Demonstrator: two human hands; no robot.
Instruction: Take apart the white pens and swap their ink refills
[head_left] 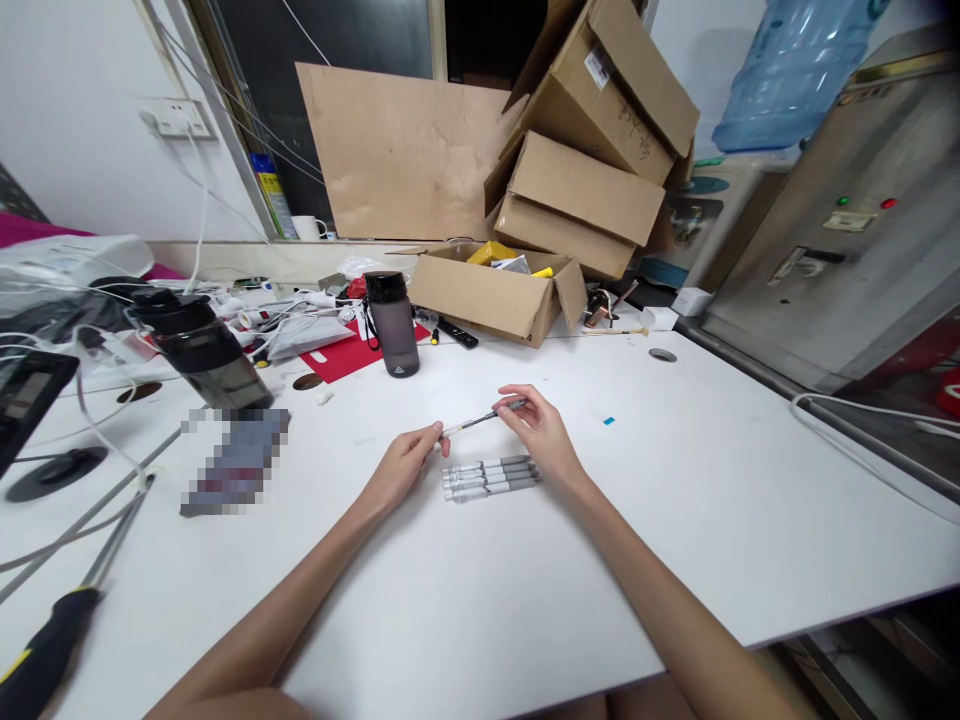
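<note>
A slim pen (480, 420) is held above the white table (465, 590), slanting up to the right. My left hand (409, 462) pinches its lower left end between thumb and fingers. Around its darker right end the fingers of my right hand (536, 425) are closed. Just below the held pen, several white and grey pens (490, 480) lie side by side on the table, close to my right wrist. Their right ends are near my right hand, which does not appear to grip them.
A dark bottle (395, 325) stands beyond my hands, with a cardboard box (487, 290) behind it. At the left are another bottle (206, 350), a blurred-out flat object (240, 460), cables and a screwdriver (56, 640). A small blue piece (609, 421) lies right.
</note>
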